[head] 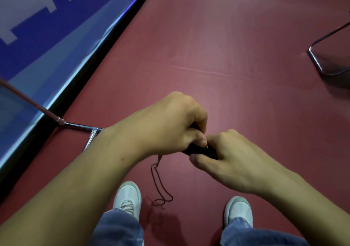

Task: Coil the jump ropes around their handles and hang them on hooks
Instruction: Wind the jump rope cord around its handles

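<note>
**Head view: both hands closed on the jump-rope grip, loose cord hanging below.**

The black handles point(198, 150) lie between the two hands, with their long axis running roughly left to right and dipping slightly toward the right. Whether one or two are held cannot be told. The left hand point(170, 126) curls over the left end from above, fingertips pinching near the middle. The right hand point(233, 160) wraps the right end, thumb underneath. Both hands touch the handles, so neither is nearer. The uncoiled cord point(158, 184) drops from beneath the left hand in a thin loop toward the red floor point(246, 84), ending between the white shoes point(128, 198). The next wrap probably has to draw slack up from the left-hand side. No hook is in sight.
</note>
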Tool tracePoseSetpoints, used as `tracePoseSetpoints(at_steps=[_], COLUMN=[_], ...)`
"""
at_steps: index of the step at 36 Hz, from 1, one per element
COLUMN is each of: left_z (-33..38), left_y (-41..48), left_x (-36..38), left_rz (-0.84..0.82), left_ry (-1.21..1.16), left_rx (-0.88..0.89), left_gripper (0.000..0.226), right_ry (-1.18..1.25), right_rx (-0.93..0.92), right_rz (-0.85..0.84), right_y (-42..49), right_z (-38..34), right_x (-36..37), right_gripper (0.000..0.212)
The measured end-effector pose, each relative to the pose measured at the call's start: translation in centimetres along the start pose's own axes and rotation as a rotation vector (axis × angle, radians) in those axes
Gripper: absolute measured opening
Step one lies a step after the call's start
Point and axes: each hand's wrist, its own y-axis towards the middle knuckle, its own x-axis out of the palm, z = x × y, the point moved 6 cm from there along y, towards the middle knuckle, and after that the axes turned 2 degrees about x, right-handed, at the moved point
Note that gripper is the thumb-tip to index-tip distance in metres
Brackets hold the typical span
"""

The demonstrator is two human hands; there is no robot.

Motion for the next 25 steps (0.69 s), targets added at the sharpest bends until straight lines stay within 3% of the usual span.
tracePoseSetpoints(at_steps=[7, 13, 17, 22, 25], left_z=[-1.7, -2.3, -2.4, -2.3, -2.2], left_y=[-1.0, -1.3, -1.3, -1.0, -0.8], left_x=[-1.1, -0.2, 0.2, 0.5, 0.6], left_rz=[-0.027, -0.088, -0.044, 0.12, 0.179], left_ry=[-0.424, -0.765, -0.889, -0.823, -0.697], left_rx=[-0.119, -0.128, -0.118, -0.17, -0.2], left_gripper=[0.011, 0.012, 0.005, 0.017, 0.012], right_ry=[0.156, 0.303, 0.534, 0.903, 0.998], right_rx=[-0.077, -0.211, -0.222, -0.11, -0.026], right_rz=[-0.061, 0.031, 0.042, 0.034, 0.082], right_y=[-0.9, -1.3, -1.3, -0.8, -0.3], right_z=[-1.3, -2.5, -2.2, -0.9, 0.0], right_x=[-0.2, -0.9, -1.3, -2.0, -2.6], right_gripper=[0.05, 0.044, 0.059, 0.054, 0.051])
